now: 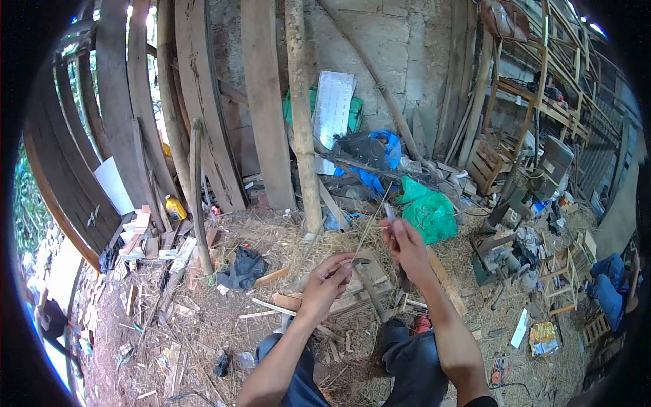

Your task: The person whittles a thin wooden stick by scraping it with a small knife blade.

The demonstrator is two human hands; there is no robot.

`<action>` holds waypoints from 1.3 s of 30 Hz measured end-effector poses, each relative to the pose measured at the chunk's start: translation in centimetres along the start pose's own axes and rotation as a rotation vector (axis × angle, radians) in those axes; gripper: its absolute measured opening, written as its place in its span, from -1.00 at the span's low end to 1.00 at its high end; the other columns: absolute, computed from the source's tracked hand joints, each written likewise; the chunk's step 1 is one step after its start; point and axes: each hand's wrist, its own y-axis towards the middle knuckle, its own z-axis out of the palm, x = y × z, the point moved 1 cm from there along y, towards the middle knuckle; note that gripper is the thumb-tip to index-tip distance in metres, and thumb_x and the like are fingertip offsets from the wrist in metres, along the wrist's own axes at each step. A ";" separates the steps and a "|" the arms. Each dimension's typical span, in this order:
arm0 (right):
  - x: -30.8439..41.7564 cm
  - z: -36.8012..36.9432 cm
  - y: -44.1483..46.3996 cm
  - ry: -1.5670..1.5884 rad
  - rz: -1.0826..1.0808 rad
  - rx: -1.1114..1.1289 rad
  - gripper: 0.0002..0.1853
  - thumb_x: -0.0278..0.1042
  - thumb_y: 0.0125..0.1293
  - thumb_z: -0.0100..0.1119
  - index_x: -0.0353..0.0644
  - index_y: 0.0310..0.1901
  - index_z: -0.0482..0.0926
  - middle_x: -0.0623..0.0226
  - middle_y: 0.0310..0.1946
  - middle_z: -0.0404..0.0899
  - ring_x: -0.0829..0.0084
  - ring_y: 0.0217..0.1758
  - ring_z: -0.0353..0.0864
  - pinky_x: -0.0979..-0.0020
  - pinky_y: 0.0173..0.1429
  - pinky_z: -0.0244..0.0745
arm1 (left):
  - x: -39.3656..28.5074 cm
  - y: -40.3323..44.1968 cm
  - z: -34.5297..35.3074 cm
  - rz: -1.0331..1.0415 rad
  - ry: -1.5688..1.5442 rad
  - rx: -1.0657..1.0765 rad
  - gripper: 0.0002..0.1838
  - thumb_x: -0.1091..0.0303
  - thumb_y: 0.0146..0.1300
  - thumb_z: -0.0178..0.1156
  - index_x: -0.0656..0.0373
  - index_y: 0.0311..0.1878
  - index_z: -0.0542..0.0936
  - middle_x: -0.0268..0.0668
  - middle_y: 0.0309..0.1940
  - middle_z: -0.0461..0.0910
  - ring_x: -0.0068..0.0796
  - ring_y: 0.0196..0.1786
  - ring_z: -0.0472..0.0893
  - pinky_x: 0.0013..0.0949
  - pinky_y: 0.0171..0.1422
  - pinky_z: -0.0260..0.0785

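My left hand is closed in a pinch on a thin, straw-coloured strip that slants up and away. My right hand is raised to its right, closed around a slim object with a pale upper end; its kind is too small to make out. Just beyond my left fingertips shows the dark, curved head of a hammer, its wooden handle running down between my legs. Behind the handle lies a flat wooden board.
A green plastic bag lies ahead, beside a wooden post. A black plastic bag and a yellow bottle are to the left. At right stand a machine and a small wooden frame. Shavings and scraps litter the ground.
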 end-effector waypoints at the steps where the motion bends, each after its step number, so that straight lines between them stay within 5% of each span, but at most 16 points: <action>1: -0.4 0.4 -0.3 -0.105 0.027 0.071 -0.78 -0.24 0.42 0.00 -0.20 -0.08 0.47 0.51 -0.50 0.47 0.77 -0.65 0.21 0.65 -0.60 0.08 | 0.0 0.1 -0.1 -0.053 -0.067 0.005 -0.73 0.43 0.36 0.04 0.17 0.10 0.50 -0.46 -0.44 0.40 -0.78 -0.56 0.17 -0.67 -0.52 -0.02; 6: 0.0 2.4 -2.4 -0.232 0.250 0.438 -0.82 -0.37 0.39 0.02 -0.24 -0.06 0.46 0.47 -0.53 0.47 0.75 -0.62 0.24 0.65 -0.60 0.07 | -0.1 -0.2 0.3 -0.125 -0.131 0.009 -0.85 0.41 0.36 0.06 0.19 -0.07 0.52 -0.47 -0.48 0.37 -0.80 -0.57 0.15 -0.66 -0.54 -0.05; 9: 0.3 2.3 -2.4 -0.177 0.352 0.448 -0.82 -0.37 0.38 0.05 -0.25 -0.06 0.48 0.45 -0.51 0.50 0.75 -0.62 0.24 0.65 -0.59 0.08 | 0.2 -0.2 0.1 -0.130 -0.156 0.020 -0.90 0.40 0.35 0.08 0.19 -0.16 0.52 -0.48 -0.48 0.38 -0.80 -0.58 0.16 -0.65 -0.54 -0.06; 14: 0.4 2.2 -1.9 -0.224 0.370 0.397 -0.84 -0.36 0.38 0.06 -0.27 -0.15 0.53 0.47 -0.49 0.53 0.77 -0.62 0.23 0.67 -0.58 0.08 | 0.4 -0.1 0.7 -0.040 -0.022 -0.019 -0.91 0.39 0.33 0.11 0.18 -0.20 0.53 -0.51 -0.53 0.38 -0.82 -0.58 0.16 -0.65 -0.54 -0.07; 17: 0.1 2.1 -1.7 -0.243 0.382 0.364 -0.83 -0.35 0.38 0.07 -0.29 -0.18 0.55 0.48 -0.50 0.53 0.78 -0.64 0.22 0.68 -0.59 0.08 | 1.1 0.2 0.9 0.084 0.107 -0.099 -0.91 0.43 0.31 0.13 0.23 -0.22 0.56 -0.48 -0.53 0.49 -0.80 -0.54 0.31 -0.64 -0.50 0.10; 19: 0.0 2.0 -1.5 -0.269 0.362 0.340 -0.82 -0.35 0.38 0.06 -0.31 -0.20 0.55 0.47 -0.50 0.54 0.78 -0.66 0.20 0.69 -0.60 0.07 | 1.2 0.5 1.0 0.358 0.386 -0.164 -0.90 0.46 0.29 0.15 0.28 -0.21 0.58 -0.37 -0.48 0.60 -0.74 -0.46 0.45 -0.59 -0.40 0.28; 35: -0.5 0.3 -0.5 -0.327 0.365 0.293 -0.75 -0.30 0.36 0.10 -0.29 -0.42 0.54 0.53 -0.58 0.45 0.77 -0.68 0.19 0.65 -0.63 0.03 | 1.3 0.3 0.5 0.263 0.386 -0.090 -0.89 0.50 0.28 0.14 0.35 -0.20 0.56 -0.24 -0.29 0.63 -0.62 -0.21 0.57 -0.53 -0.12 0.38; 37: -1.9 -2.1 0.9 -0.600 0.102 0.067 -0.79 -0.29 0.34 0.13 -0.29 -0.29 0.58 0.50 -0.54 0.50 0.76 -0.68 0.19 0.62 -0.64 0.02 | 0.7 -0.7 0.5 0.238 0.384 -0.099 -0.88 0.48 0.30 0.12 0.34 -0.21 0.57 -0.30 -0.36 0.61 -0.66 -0.29 0.52 -0.54 -0.20 0.35; 39: -0.1 -5.9 1.2 -0.371 0.133 -0.031 -0.80 -0.30 0.34 0.12 -0.29 -0.25 0.58 0.49 -0.53 0.49 0.75 -0.67 0.20 0.62 -0.63 0.01 | 2.2 -0.8 -1.5 0.199 0.350 -0.061 -0.89 0.47 0.31 0.10 0.32 -0.21 0.56 -0.34 -0.41 0.58 -0.68 -0.34 0.49 -0.55 -0.25 0.32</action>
